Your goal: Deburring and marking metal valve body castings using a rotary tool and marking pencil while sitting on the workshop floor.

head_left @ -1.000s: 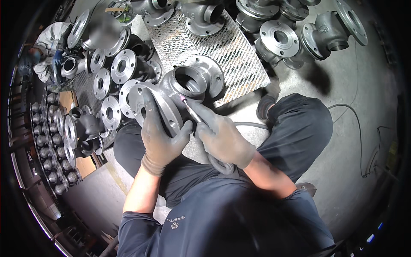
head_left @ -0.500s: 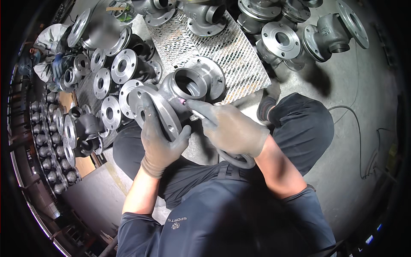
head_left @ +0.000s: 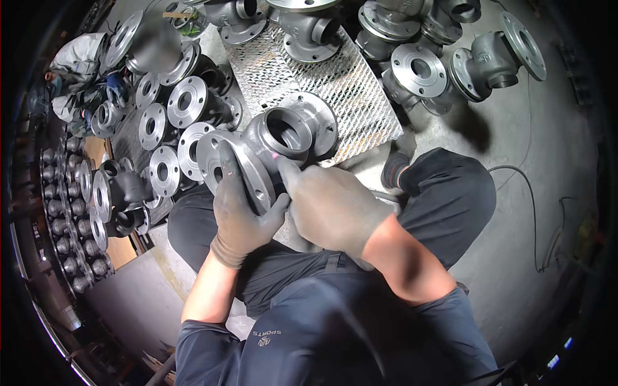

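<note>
A grey cast-metal valve body with round flanges and an open, upward-facing neck lies tilted at the near edge of a textured metal plate. My gloved left hand is closed around its near-left flange, fingers along the back face and thumb in front. My gloved right hand is closed on a slim die grinder. Only the pink grinding tip shows clearly, against the body just below the neck; the hand hides the tool's shaft.
Several flanged valve bodies stand to the left, and others at the far right. Rows of small rounded metal parts line the far left. A thin dark cable runs over the floor at right. My bent knees flank the work.
My right hand has shifted slightly left and turned, so the grinder's shaft and the hose by my lap are now covered. The pink tip stays near the same spot. My left hand keeps its grip.
</note>
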{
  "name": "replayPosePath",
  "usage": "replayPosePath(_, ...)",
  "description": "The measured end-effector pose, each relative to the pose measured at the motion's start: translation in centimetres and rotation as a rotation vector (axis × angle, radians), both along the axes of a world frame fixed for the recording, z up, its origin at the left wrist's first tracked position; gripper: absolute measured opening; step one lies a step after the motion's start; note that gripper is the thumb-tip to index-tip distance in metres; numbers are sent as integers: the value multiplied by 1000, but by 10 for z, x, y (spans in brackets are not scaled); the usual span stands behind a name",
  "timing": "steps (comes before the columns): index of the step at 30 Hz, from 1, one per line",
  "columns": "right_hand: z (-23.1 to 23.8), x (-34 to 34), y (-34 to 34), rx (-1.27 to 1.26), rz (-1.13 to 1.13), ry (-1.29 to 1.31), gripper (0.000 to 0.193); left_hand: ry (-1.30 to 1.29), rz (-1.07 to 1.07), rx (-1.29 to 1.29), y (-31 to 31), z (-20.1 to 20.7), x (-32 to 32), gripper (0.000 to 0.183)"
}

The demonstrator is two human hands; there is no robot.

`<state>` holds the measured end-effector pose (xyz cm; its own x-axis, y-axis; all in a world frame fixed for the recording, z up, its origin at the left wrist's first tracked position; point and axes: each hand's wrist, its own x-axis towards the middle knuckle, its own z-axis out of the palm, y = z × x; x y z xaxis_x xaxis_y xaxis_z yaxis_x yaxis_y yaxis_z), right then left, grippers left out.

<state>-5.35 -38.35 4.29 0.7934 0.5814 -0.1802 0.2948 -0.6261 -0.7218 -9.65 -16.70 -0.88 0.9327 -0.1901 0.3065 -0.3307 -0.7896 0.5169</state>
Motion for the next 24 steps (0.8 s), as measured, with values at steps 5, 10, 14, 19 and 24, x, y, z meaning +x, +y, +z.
replayPosePath(5, -18, -9, 2, 37, -48, 38, 65, 9, -7, -15, 1, -3, -6, 130)
replayPosePath(10, -37, -9, 6, 217, -64, -36, 67, 17, -35, 6, 3, -9, -7, 133)
replayPosePath(14, -47, -19, 0, 263, -52, 24, 67, 60, 17, 43, 2, -9, -12, 133)
replayPosePath(19, -51, -21, -38, 398, -22, 153, 70, 118, 93, -7, 13, -5, -6, 137)
replayPosePath(24, -69, -16, -85, 364, -297, 321, 62, 146, 151, -79, 14, 11, 8, 134)
